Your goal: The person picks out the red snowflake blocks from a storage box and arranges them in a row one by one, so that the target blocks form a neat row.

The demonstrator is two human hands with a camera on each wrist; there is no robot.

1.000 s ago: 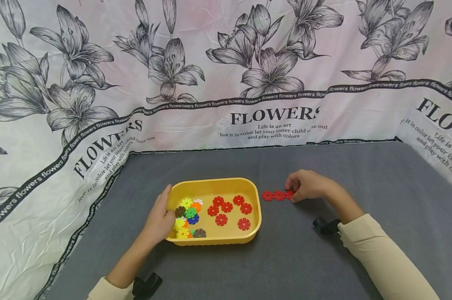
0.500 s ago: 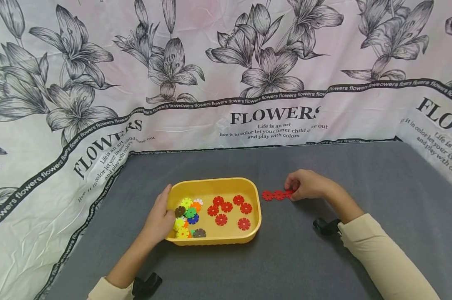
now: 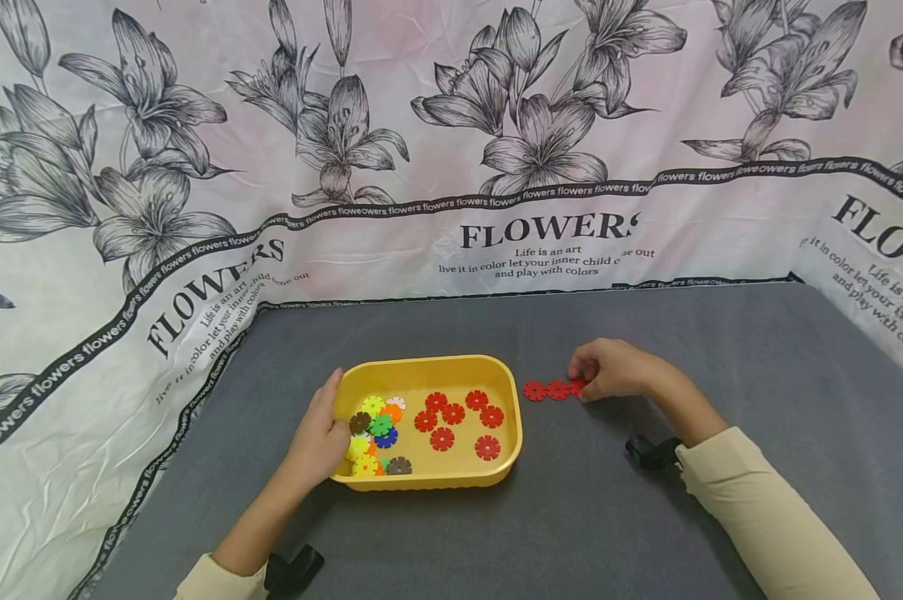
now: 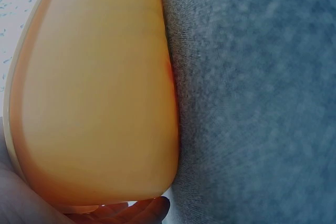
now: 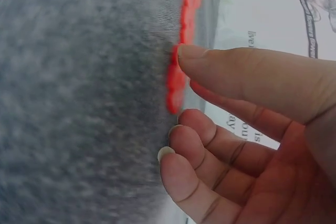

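On the grey tabletop stands a yellow plastic basket (image 3: 414, 379), its left end gripped by my left hand (image 3: 320, 437) with the thumb at the rim. In the left wrist view the fingers (image 4: 149, 211) curl round the basket's end. Right of the basket, red notched discs (image 3: 557, 390) lie side by side in a short row. My right hand (image 3: 620, 371) pinches the rightmost red disc (image 5: 176, 87) between thumb and index finger, partly covering it. The other fingers are bent and hold nothing.
Inside the basket, several loose red discs (image 3: 454, 413) lie to the right. Mixed yellow, green, blue, brown, orange and white discs (image 3: 381, 426) are heaped at its left. A flower-printed cloth (image 3: 391, 250) rises behind the table (image 3: 586, 517).
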